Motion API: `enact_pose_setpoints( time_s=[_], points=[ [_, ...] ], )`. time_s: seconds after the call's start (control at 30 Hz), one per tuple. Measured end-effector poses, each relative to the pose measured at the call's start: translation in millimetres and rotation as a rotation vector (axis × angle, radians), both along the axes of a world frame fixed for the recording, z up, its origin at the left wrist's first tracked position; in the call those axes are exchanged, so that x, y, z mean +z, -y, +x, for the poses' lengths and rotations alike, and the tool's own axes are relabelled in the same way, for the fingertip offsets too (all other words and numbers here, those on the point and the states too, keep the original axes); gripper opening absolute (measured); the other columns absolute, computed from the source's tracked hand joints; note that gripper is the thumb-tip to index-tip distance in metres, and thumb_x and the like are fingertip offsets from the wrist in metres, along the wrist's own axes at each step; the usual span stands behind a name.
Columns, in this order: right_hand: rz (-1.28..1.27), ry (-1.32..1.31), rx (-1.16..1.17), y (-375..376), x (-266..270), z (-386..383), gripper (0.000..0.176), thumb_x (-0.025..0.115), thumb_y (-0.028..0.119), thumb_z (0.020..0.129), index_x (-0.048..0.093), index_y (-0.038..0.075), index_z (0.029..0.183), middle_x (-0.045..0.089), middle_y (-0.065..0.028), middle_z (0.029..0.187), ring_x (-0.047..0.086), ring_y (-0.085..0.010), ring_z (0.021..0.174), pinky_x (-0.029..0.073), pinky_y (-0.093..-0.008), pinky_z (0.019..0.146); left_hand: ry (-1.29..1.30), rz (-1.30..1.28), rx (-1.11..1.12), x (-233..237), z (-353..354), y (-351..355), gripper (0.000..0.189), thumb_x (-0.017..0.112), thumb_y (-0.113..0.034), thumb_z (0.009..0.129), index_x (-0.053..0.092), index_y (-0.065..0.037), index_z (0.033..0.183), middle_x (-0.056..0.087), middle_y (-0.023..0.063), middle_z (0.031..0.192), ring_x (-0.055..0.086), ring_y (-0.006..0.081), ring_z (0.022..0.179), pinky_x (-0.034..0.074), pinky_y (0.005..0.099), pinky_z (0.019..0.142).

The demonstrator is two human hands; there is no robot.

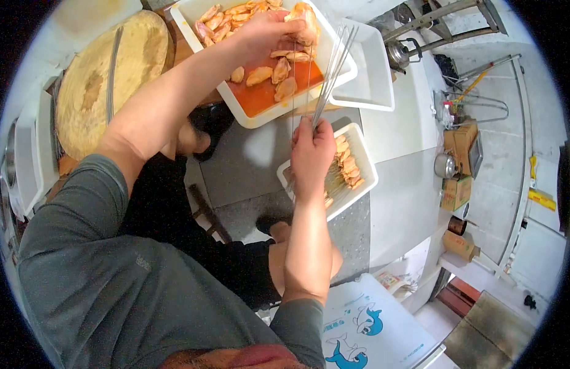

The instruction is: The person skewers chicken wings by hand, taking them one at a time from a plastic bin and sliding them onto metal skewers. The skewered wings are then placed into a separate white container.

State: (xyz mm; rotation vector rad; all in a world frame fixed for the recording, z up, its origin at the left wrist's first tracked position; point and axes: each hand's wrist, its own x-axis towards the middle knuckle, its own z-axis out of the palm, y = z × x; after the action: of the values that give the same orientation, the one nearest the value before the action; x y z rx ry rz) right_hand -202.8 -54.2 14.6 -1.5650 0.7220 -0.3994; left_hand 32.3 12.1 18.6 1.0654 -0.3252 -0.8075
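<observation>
The left hand (269, 31) is clamped on a chicken wing (306, 26) held over the white tub (254, 120) of red liquid (251, 104), the wing lying beyond the right hand (312, 150), which is closed around metal skewers (332, 74) near a smaller tray (372, 166).

A metal pot (445, 166) stands beside a cardboard box (455, 194), and blue dolphins (372, 321) decorate a white panel (400, 337).

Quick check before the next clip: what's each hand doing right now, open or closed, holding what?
Left hand: closed, holding a chicken piece.
Right hand: closed around a bundle of thin metal skewers.
</observation>
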Motion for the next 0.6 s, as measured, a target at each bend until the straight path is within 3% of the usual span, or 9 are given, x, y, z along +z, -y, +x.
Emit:
enact_pose_setpoints(
  time_s=[0.2, 0.3, 0.5, 0.6],
  points=[
    [0.016, -0.043, 0.002, 0.5, 9.1, 1.5, 0.017, 0.056, 0.014, 0.094, 0.057, 0.0, 0.085, 0.054, -0.002, 0.064, 0.048, -0.0097, 0.059, 0.041, -0.0266, 0.054, 0.015, 0.007, 0.003, 6.9, 5.8, -7.8, 0.03, 0.061, -0.027, 0.093, 0.056, -0.005, 0.113, 0.066, 0.0091, 0.1, 0.066, 0.0212, 0.09, 0.057, 0.0427, 0.077],
    [-0.018, -0.055, 0.01, -0.3, 6.5, -0.8, 0.018, 0.056, 0.015, 0.094, 0.058, -0.001, 0.085, 0.055, -0.0029, 0.065, 0.049, -0.0096, 0.06, 0.041, -0.0266, 0.055, -0.001, -0.008, 0.016, 9.6, 1.9, -8.1, 0.028, 0.062, -0.027, 0.093, 0.058, -0.006, 0.11, 0.067, 0.0049, 0.1, 0.065, 0.0137, 0.09, 0.052, 0.0296, 0.079],
    [-0.039, -0.11, -0.004, 8.0, 1.9, -3.5, 0.017, 0.058, 0.015, 0.093, 0.059, -0.001, 0.086, 0.057, -0.0047, 0.066, 0.05, -0.0108, 0.061, 0.043, -0.0285, 0.056, 0.026, 0.004, -0.009, 5.1, -1.1, -3.8, 0.029, 0.062, -0.023, 0.092, 0.058, -0.001, 0.11, 0.065, 0.0088, 0.104, 0.065, 0.0148, 0.093, 0.053, 0.0298, 0.082],
    [-0.107, -0.061, -0.008, 9.6, -2.6, 0.1, 0.017, 0.058, 0.015, 0.093, 0.058, 0.0, 0.085, 0.058, -0.0048, 0.067, 0.05, -0.0112, 0.061, 0.043, -0.0292, 0.056, 0.05, 0.02, -0.031, -3.8, 2.1, 0.6, 0.027, 0.06, -0.025, 0.093, 0.059, -0.002, 0.108, 0.067, 0.008, 0.097, 0.067, 0.0188, 0.087, 0.056, 0.0343, 0.079]
  ],
)
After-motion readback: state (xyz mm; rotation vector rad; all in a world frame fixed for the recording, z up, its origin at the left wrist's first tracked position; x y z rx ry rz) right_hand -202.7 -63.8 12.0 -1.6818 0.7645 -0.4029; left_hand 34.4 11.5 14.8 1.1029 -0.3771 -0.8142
